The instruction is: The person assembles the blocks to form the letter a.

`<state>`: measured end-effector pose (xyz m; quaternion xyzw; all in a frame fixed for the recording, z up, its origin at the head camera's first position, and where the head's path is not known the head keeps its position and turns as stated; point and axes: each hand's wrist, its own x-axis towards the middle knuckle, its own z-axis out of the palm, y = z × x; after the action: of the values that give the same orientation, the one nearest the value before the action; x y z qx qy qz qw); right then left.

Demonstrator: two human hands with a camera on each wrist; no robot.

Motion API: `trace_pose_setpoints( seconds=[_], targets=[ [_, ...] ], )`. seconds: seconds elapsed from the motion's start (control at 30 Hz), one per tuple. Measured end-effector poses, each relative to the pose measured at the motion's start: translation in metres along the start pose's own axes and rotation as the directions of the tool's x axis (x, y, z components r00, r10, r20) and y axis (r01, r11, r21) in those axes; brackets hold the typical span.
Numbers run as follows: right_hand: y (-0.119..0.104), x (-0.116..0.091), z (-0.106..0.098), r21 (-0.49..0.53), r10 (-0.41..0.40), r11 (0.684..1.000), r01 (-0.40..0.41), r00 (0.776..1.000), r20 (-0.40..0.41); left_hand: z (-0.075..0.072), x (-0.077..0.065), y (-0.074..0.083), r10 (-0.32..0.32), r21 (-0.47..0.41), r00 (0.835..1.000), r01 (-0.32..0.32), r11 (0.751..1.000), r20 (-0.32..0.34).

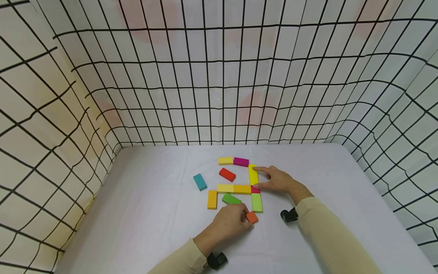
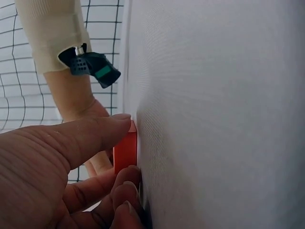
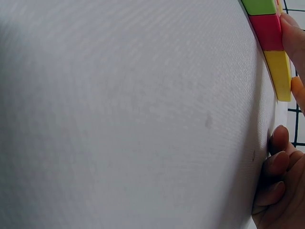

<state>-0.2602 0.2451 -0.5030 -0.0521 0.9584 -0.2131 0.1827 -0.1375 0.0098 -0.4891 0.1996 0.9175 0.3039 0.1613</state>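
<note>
My left hand pinches a small orange-red block between thumb and forefinger, low over the white table. In the left wrist view this block shows upright between the thumb and the fingers. Farther up, my right hand rests its forefinger on the far part of a bright yellow block. Its thumb touches near the crimson block, and the other fingers hang loosely to the side in the right wrist view. A light green block continues the line below the crimson one.
Pale yellow and golden blocks run left from the crimson one. Another pale yellow block and a magenta block form the far row. Loose red, teal, orange-yellow and green blocks lie around. Black wire mesh surrounds the table.
</note>
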Motion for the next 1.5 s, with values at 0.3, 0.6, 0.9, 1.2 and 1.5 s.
trace_pose_setpoints(
  seconds=[0.3,0.6,0.9,1.2,1.5],
  targets=[
    [-0.001,0.000,-0.001,-0.001,0.006,1.000,-0.006,1.000,0.004,0.000,0.000,0.000,0.006,-0.004,1.000,-0.006,1.000,-0.006],
    [-0.001,0.001,-0.001,-0.005,0.005,1.000,-0.005,1.000,0.008,0.002,0.000,-0.003,-0.010,-0.017,1.000,0.010,1.000,-0.003],
    [-0.001,0.002,-0.001,-0.029,-0.008,1.000,0.008,1.000,0.008,-0.017,-0.005,-0.015,-0.060,-0.071,0.998,0.058,0.996,-0.031],
    [0.000,0.000,-0.001,-0.007,0.012,1.000,-0.012,1.000,0.017,-0.044,0.002,-0.029,0.003,0.119,0.997,0.005,0.993,-0.071],
    [0.001,0.002,-0.001,-0.004,0.000,1.000,0.000,1.000,0.014,-0.047,0.011,-0.032,0.022,0.207,0.999,-0.015,0.978,-0.035]
  ],
)
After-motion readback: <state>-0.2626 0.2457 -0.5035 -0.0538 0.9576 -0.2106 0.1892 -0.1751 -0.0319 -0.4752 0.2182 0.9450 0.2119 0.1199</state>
